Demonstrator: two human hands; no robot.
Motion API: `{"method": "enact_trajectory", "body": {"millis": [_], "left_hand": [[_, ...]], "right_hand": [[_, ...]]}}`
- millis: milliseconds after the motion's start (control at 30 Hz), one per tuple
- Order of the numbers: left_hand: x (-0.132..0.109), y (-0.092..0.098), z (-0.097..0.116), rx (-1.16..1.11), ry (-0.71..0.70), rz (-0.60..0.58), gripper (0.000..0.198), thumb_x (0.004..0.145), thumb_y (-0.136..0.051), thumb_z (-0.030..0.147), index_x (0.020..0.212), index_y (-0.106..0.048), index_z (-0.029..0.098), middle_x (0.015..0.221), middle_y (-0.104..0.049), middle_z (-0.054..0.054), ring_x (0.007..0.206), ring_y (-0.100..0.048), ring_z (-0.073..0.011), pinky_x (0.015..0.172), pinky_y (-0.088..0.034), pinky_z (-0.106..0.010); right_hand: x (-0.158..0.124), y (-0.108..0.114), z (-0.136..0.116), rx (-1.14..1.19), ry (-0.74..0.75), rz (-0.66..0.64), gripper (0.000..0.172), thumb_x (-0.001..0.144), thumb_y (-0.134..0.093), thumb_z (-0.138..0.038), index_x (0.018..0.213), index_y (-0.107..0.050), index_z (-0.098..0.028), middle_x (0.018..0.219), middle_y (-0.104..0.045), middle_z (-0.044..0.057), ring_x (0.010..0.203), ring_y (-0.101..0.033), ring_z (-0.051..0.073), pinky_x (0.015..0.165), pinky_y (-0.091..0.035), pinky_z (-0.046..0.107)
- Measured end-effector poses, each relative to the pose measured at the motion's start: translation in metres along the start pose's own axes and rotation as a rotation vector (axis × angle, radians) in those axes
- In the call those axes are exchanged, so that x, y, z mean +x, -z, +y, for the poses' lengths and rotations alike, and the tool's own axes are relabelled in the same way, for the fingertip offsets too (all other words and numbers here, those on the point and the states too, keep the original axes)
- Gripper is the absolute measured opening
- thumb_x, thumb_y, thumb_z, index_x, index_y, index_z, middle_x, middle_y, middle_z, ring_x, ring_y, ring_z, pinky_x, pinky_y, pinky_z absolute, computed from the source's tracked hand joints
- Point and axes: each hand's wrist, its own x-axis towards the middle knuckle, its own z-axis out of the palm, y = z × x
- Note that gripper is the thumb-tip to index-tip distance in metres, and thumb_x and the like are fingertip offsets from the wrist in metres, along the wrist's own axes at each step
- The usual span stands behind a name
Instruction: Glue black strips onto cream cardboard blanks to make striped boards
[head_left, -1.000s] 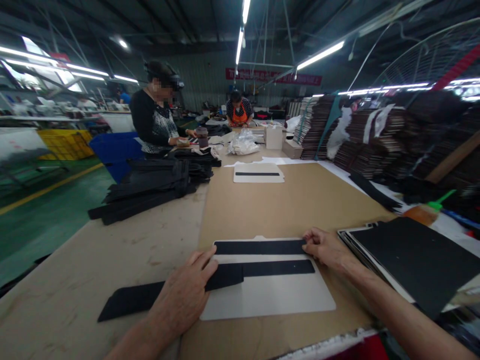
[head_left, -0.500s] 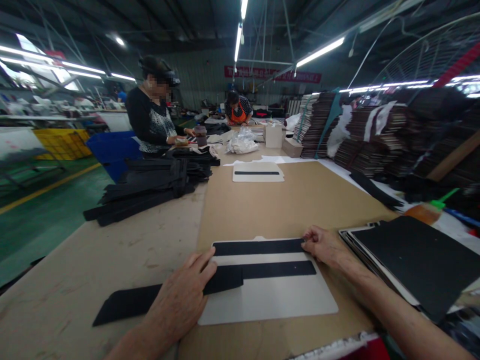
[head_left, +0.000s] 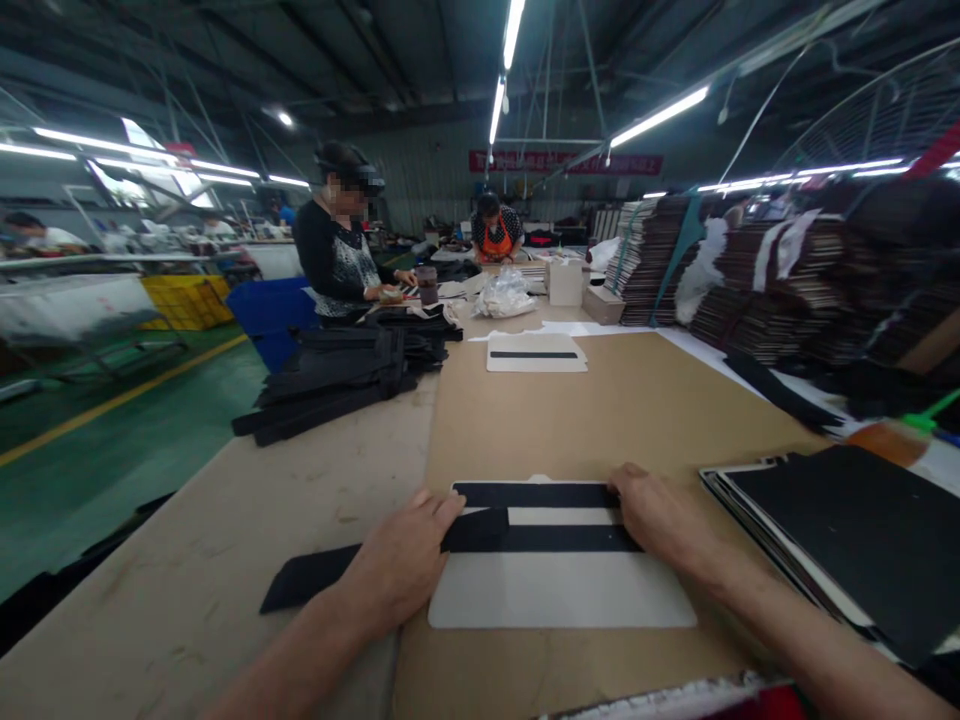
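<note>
Partway along at the near edge of the tabletop

A brown sheet covers the tabletop's right part, running from the near edge toward the far one. A black pile sits by the left edge, beyond my hands; a stack of dark sheets lies toward the right edge. The front board, pale and flat, is on the brown sheet near the tabletop's near edge. A far board, bearing one dark band, lies toward the far edge.

The loose strip slants from the tabletop's left part over the front board's left side, its end over the middle strip. The top strip follows the board's far edge. I judge these two laid in place, though I cannot tell whether they are fixed; the loose strip looks unplaced.

A wide stretch of brown sheet beyond the front board gives me room. On the right a narrower gap precedes the stack.

My left hand covers the loose strip's middle, fingertips at the top strip's left end; whether it grips, I cannot tell. My right hand curls over the top strip's right end, tips hidden, so I cannot tell whether it pinches.
</note>
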Motion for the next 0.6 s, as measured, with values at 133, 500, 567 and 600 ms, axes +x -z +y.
{"method": "enact_trajectory", "body": {"millis": [133, 500, 567, 600], "left_hand": [[0.012, 0.006, 0.013, 0.120, -0.073, -0.027, 0.061, 0.082, -0.038, 0.010, 0.143, -0.040, 0.015, 0.121, -0.061, -0.014, 0.114, -0.053, -0.0278, 0.098, -0.046, -0.042], [0.029, -0.003, 0.033, 0.192, 0.012, -0.018, 0.064, 0.081, -0.035, 0.006, 0.142, -0.044, 0.024, 0.114, -0.055, -0.017, 0.104, -0.056, -0.0318, 0.086, -0.050, -0.045], [0.028, -0.003, 0.028, 0.172, 0.013, -0.016, 0.063, 0.082, -0.033, 0.006, 0.141, -0.045, 0.022, 0.114, -0.055, -0.017, 0.106, -0.055, -0.0321, 0.085, -0.051, -0.045], [0.028, -0.003, 0.026, 0.163, 0.014, -0.017, 0.062, 0.082, -0.032, 0.006, 0.141, -0.045, 0.022, 0.113, -0.055, -0.017, 0.106, -0.054, -0.0320, 0.084, -0.051, -0.044]], "right_hand": [[-0.010, 0.012, -0.028, -0.194, 0.156, -0.051, 0.048, 0.082, -0.042, 0.001, 0.123, -0.061, -0.014, 0.092, -0.072, 0.017, 0.083, -0.071, 0.026, 0.069, -0.049, 0.032], [-0.003, -0.004, -0.049, -0.193, 0.214, -0.064, 0.060, 0.089, -0.047, -0.010, 0.145, -0.042, -0.029, 0.082, -0.073, 0.013, 0.074, -0.071, 0.023, 0.065, -0.051, 0.031], [-0.008, 0.001, -0.047, -0.257, 0.201, -0.091, 0.062, 0.088, -0.043, -0.006, 0.146, -0.042, -0.029, 0.093, -0.072, 0.017, 0.079, -0.071, 0.027, 0.064, -0.052, 0.034], [-0.011, 0.003, -0.045, -0.284, 0.195, -0.090, 0.062, 0.088, -0.041, -0.004, 0.145, -0.043, -0.028, 0.097, -0.070, 0.019, 0.082, -0.070, 0.029, 0.065, -0.052, 0.035]]}}
